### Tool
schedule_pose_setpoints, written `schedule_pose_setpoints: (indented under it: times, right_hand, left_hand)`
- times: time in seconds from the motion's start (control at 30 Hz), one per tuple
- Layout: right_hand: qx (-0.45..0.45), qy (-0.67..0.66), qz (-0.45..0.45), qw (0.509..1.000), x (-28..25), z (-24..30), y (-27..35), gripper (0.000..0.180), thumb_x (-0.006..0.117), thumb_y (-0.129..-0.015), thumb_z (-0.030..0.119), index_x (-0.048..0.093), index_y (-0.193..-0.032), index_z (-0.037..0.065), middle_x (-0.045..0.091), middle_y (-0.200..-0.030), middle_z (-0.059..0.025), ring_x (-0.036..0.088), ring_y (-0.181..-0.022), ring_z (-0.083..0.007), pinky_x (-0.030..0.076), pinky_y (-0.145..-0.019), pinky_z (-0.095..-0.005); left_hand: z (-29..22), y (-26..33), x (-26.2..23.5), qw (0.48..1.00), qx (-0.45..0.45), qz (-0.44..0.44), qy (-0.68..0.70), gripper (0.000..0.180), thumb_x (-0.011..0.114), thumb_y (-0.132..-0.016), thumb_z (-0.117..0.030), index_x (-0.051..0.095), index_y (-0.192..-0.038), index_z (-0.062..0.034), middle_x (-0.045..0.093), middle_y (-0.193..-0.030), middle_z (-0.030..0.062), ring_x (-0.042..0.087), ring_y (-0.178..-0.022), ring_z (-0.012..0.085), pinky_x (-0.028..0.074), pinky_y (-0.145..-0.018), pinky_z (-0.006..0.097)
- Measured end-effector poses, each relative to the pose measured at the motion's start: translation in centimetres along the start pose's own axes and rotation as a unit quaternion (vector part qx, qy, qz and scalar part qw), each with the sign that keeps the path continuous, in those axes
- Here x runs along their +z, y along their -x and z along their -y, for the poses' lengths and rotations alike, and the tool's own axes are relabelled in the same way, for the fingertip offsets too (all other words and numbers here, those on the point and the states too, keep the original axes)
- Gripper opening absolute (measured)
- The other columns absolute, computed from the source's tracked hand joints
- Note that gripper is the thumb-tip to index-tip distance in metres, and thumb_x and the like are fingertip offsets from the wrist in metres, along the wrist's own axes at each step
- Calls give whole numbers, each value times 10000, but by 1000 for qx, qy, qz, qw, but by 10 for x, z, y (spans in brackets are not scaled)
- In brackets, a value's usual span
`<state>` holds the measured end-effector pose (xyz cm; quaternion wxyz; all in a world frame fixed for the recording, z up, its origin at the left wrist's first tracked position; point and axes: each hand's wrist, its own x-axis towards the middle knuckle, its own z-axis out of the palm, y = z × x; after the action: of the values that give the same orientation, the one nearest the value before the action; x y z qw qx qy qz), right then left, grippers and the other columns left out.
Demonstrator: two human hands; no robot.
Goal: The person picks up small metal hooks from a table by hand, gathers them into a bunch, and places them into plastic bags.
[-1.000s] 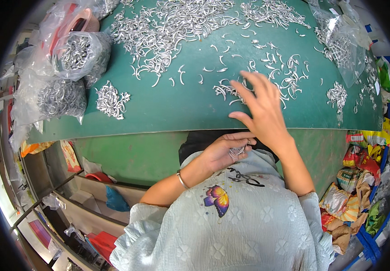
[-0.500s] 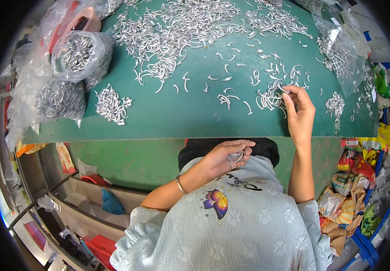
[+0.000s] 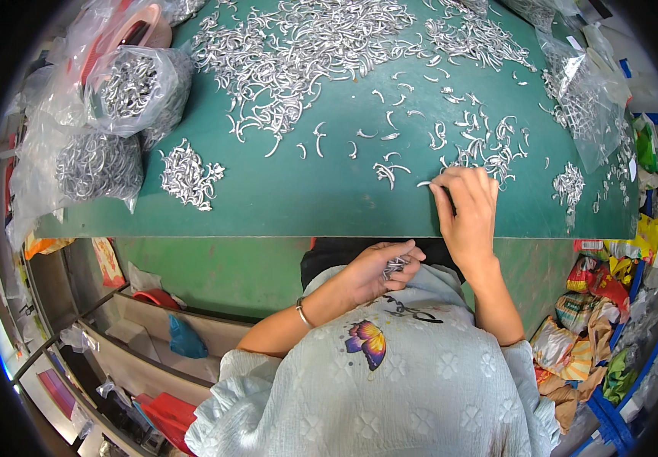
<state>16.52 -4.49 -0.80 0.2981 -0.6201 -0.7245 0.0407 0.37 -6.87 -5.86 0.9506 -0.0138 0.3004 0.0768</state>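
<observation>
Curled in front of my body, below the table edge, my left hand (image 3: 371, 272) is closed around several small curved silver metal pieces (image 3: 396, 266). Over the near part of the green table my right hand (image 3: 467, 209) has thumb and fingers pinched together at one curved silver metal piece (image 3: 423, 183), whose tip sticks out to the left. Just beyond its knuckles lies a loose cluster of such pieces (image 3: 500, 156), partly covered by the hand. A few more curved pieces (image 3: 390, 171) lie to its left.
A large spread of silver pieces (image 3: 298, 57) covers the far part of the green table (image 3: 291, 202). Small heaps lie at left (image 3: 190, 177) and right (image 3: 568, 184). Filled clear plastic bags (image 3: 100, 167) stand at the left edge, another bag (image 3: 588, 99) at the right.
My right hand has come left and nearer, from the cluster to a single curved piece that it now pinches. My left hand stays almost in place, still holding its pieces.
</observation>
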Motion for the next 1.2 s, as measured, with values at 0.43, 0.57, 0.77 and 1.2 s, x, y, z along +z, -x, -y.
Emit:
schedule_pose_setpoints:
  times: [0.43,0.57,0.77,1.2]
  right_hand:
    - [8,-60,76,995,25,22,-13,170,596,-738,40,487,-868,22,485,-880,-120,519,-770,-301,438,-623,-371]
    - [53,-132,43,989,19,13,-17,93,566,-772,18,490,-824,7,511,-807,-132,535,-699,-333,440,-589,-377]
    - [185,-277,93,938,5,17,-24,127,581,-779,12,521,-887,-14,548,-710,-102,514,-569,-184,418,-546,-260]
    - [21,-50,169,984,10,19,-30,158,558,-766,10,491,-909,21,484,-820,-142,538,-704,-352,444,-589,-405]
  left_hand:
    - [-2,-2,-4,1000,2,1,31,255,458,-892,-227,522,-832,13,415,-608,0,305,-460,44,236,-385,179]
    - [-4,-1,-4,1000,7,3,22,249,465,-888,-224,523,-836,12,421,-612,3,307,-464,46,242,-389,178]
    - [-5,0,-5,1000,15,12,20,238,467,-884,-221,523,-844,7,423,-623,6,314,-484,51,252,-405,181]
    - [-6,2,-7,999,25,-10,20,239,497,-864,-240,527,-843,-4,442,-637,-1,352,-517,55,262,-418,186]
